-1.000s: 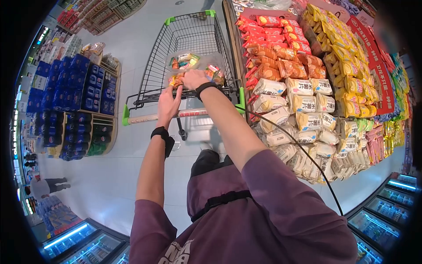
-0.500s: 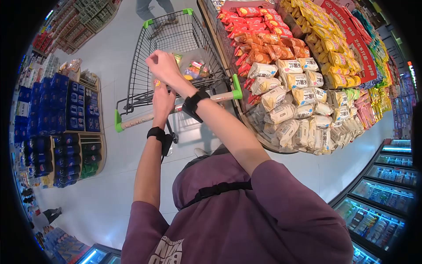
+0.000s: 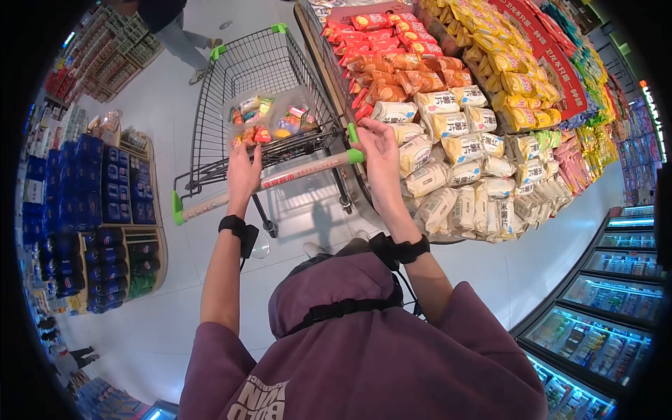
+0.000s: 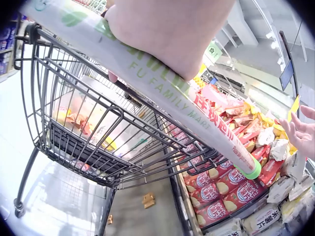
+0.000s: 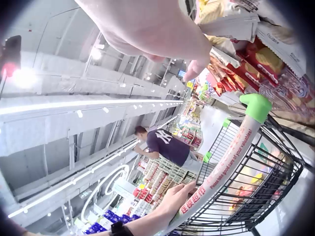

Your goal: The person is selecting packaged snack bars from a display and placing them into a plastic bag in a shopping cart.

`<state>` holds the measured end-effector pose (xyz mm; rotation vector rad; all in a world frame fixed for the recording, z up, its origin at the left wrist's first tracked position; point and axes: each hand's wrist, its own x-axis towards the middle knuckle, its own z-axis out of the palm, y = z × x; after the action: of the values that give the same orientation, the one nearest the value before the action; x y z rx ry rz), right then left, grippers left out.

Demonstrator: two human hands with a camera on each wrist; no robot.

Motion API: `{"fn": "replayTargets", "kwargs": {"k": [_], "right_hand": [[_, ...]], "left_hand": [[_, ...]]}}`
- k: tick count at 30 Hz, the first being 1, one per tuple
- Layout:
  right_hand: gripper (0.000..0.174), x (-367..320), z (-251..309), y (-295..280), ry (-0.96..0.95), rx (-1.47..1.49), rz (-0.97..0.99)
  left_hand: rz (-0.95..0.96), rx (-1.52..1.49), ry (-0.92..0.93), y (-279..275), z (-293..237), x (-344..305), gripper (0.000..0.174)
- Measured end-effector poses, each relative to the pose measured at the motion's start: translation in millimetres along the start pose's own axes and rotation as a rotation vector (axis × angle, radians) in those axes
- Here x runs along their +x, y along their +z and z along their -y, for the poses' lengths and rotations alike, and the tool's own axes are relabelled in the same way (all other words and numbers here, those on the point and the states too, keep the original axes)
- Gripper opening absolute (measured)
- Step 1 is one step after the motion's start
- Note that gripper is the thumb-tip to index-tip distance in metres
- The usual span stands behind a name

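A shopping cart (image 3: 227,80) with green corner caps stands in front of me. My left hand (image 3: 243,173) rests across its handle (image 3: 294,171), fingers reaching forward over the bar. Seen from the right wrist, those fingers lie fairly straight. Inside the cart, clear plastic bags (image 3: 297,122) hold colourful packets, an orange-red packet (image 3: 259,134) nearest my left fingertips. My right hand (image 3: 380,157) is beside the green cap (image 3: 355,155) at the handle's right end, fingers loosely bent and nothing in them. The right wrist view shows it above that cap.
A snack display (image 3: 448,175) with white, orange, red and yellow bags runs close along the cart's right side. Blue drink packs (image 3: 87,189) are stacked to the left. A person (image 5: 170,147) stands beyond the cart. Lit fridges (image 3: 595,336) line the right rear.
My right hand rises from the packets in the cart and swings right to the handle's end. The left hand stays at the handle. The person ahead comes further into view.
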<state>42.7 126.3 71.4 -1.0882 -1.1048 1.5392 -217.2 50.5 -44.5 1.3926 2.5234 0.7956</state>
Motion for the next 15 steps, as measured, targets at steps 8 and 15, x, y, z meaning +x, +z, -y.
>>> {"fn": "replayTargets", "kwargs": {"k": [8, 15], "right_hand": [[0.033, 20, 6, -20, -0.045, 0.171, -0.068], [0.038, -30, 0, -4, -0.314, -0.406, 0.529]], "left_hand": [[0.126, 0.045, -0.052, -8, -8, 0, 0.048], [-0.053, 0.01, 0.061, 6, 1, -7, 0.041]]}}
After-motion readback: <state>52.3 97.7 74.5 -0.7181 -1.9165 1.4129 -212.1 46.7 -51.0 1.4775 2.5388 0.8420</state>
